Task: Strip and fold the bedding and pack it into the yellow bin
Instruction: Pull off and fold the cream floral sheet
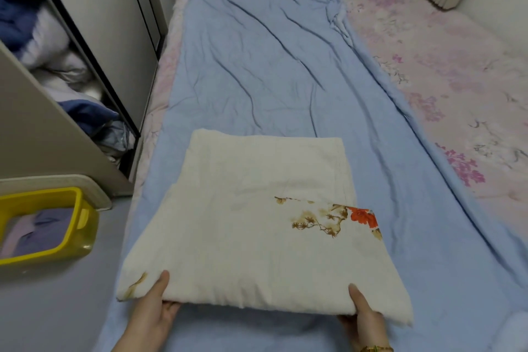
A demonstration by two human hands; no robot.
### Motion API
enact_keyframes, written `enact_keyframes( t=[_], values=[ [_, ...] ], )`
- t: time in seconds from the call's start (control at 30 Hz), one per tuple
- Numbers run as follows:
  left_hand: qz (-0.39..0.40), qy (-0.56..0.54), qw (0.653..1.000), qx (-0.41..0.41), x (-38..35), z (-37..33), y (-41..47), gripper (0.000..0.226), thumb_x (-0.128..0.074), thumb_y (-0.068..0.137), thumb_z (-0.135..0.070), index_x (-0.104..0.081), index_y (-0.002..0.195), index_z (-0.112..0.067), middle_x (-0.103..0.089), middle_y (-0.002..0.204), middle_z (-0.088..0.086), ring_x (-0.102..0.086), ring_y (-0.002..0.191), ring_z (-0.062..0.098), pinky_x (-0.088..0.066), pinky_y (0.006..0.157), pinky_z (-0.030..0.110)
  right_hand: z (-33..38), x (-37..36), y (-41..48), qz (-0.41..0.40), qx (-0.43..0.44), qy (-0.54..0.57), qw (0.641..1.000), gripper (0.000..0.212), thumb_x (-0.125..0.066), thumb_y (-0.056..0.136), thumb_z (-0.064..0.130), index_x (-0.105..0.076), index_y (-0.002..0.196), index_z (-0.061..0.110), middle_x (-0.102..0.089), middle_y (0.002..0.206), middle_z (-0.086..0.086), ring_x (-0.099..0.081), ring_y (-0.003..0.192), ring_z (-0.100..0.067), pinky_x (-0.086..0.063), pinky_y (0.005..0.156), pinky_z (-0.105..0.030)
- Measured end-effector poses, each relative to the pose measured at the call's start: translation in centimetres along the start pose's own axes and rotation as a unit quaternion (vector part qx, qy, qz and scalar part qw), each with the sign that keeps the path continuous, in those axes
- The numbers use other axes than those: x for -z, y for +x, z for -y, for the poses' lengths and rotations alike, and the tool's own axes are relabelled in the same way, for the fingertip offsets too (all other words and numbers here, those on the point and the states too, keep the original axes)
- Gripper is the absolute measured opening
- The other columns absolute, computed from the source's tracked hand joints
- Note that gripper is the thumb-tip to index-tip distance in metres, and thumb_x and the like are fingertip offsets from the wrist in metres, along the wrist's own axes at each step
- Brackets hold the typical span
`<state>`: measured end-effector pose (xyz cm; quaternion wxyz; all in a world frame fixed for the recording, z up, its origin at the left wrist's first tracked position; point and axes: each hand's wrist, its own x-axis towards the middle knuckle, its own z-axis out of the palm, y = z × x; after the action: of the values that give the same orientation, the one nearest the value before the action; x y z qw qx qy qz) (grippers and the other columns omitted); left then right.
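Where the bed point(457, 80) runs away to the far wall, one folded cream quilt point(257, 243) lies at the near end of one blue sheet point(257, 80). Two hands: left hand point(154, 314) and right hand point(363, 314) each clamp the quilt's near edge, thumb on top, fingers underneath. One yellow bin point(75, 220) stands left on the floor point(57, 308), fabric inside. There is open floor near it.

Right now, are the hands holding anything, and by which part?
Folded cream quilt, by its near edge: left hand toward the left corner, right hand toward the right, thumbs on top.
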<state>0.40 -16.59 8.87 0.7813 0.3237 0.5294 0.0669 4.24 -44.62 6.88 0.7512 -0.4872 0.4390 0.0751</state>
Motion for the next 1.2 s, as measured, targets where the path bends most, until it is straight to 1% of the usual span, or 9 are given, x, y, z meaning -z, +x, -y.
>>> enact_keyframes(
  t=[0.1,0.27,0.37,0.5,0.6,0.73,0.83,1.03,1.2],
  values=[
    [0.020,0.001,1.000,-0.015,-1.2,-1.1,-0.5,0.039,-0.041,0.097,-0.010,-0.037,0.136,-0.016,-0.043,0.142,0.012,-0.044,0.126,0.028,-0.051,0.043,0.019,1.6,-1.0,-0.5,0.001,0.040,-0.007,0.999,0.045,-0.049,0.091,0.006,-0.040,0.136,0.011,-0.051,0.127,-0.010,-0.049,0.106,-0.029,-0.046,0.068,-0.034],
    [0.013,0.088,0.992,-0.089,-4.3,-4.4,1.5,0.045,-0.046,0.095,-0.011,-0.037,0.139,-0.013,-0.046,0.140,0.012,-0.046,0.125,0.030,-0.044,0.085,0.038,5.6,-4.8,0.0,0.007,0.107,-0.021,0.994,0.016,-0.046,0.092,0.004,-0.050,0.102,0.015,-0.056,0.101,-0.002,-0.054,0.081,-0.013,-0.049,0.062,-0.033],
    [0.006,0.147,0.983,-0.112,-7.4,-7.3,3.4,0.043,-0.050,0.093,-0.016,-0.042,0.135,-0.008,-0.054,0.128,0.015,-0.068,0.088,0.018,-0.055,0.064,0.034,8.8,-7.9,1.8,0.003,0.133,-0.077,0.988,0.011,-0.046,0.092,0.007,-0.053,0.087,0.014,-0.057,0.088,-0.004,-0.055,0.072,-0.015,-0.051,0.051,-0.030],
    [-0.016,0.183,0.975,-0.123,-12.1,-11.1,6.2,0.037,-0.055,0.092,-0.021,-0.049,0.125,-0.004,-0.056,0.105,0.017,-0.056,0.029,0.007,-0.046,0.032,0.019,13.8,-12.9,4.7,0.021,0.175,-0.234,0.956,0.023,-0.044,0.092,0.014,-0.047,0.069,0.011,-0.061,0.046,-0.003,-0.054,0.053,-0.021,-0.044,0.047,-0.026],
    [-0.001,0.170,0.979,-0.113,-16.1,-13.1,8.2,0.037,-0.052,0.094,-0.024,-0.046,0.127,-0.009,-0.057,0.113,0.017,-0.062,0.044,0.015,-0.053,0.060,0.029,16.8,-17.0,7.5,0.024,0.202,-0.295,0.934,0.032,-0.040,0.092,0.019,-0.051,0.064,0.009,-0.060,0.039,0.002,-0.049,0.062,-0.022,-0.040,0.058,-0.029],
    [0.064,0.251,0.952,-0.164,-20.8,-14.6,11.8,0.035,-0.036,0.100,-0.029,-0.050,0.126,-0.011,-0.053,0.118,0.012,-0.058,0.096,0.021,-0.042,0.083,0.030,18.1,-21.5,11.4,-0.009,0.273,-0.393,0.878,0.038,-0.035,0.098,0.024,-0.061,0.107,-0.002,-0.059,0.112,-0.020,-0.051,0.106,-0.032,-0.038,0.086,-0.034],
    [0.084,0.431,0.865,-0.244,-20.9,-13.6,15.9,0.045,-0.040,0.098,-0.029,-0.033,0.142,-0.022,-0.043,0.129,0.001,-0.044,0.121,0.017,-0.034,0.099,0.027,15.6,-22.6,14.7,0.023,0.276,-0.534,0.799,0.053,-0.043,0.095,0.036,-0.031,0.143,0.015,-0.024,0.153,-0.005,-0.024,0.141,-0.021,-0.021,0.111,-0.033],
    [-0.026,0.738,0.643,-0.205,-17.1,-9.3,21.4,0.066,-0.036,0.095,-0.044,-0.004,0.149,-0.022,-0.004,0.158,0.003,-0.008,0.145,0.023,-0.013,0.116,0.039,8.5,-22.6,19.0,0.068,0.181,-0.814,0.548,0.067,-0.029,0.096,0.048,0.009,0.147,0.027,0.019,0.155,-0.003,0.012,0.145,-0.024,0.003,0.116,-0.048],
    [-0.040,0.644,0.734,-0.213,-15.7,-7.9,23.6,0.089,-0.060,0.082,-0.046,-0.010,0.149,-0.017,-0.023,0.153,0.010,-0.025,0.138,0.033,-0.025,0.110,0.045,6.5,-22.6,21.0,0.090,0.134,-0.848,0.504,0.066,-0.020,0.097,0.050,0.016,0.146,0.027,0.022,0.154,-0.002,0.017,0.143,-0.024,0.006,0.114,-0.051]
  ],
)
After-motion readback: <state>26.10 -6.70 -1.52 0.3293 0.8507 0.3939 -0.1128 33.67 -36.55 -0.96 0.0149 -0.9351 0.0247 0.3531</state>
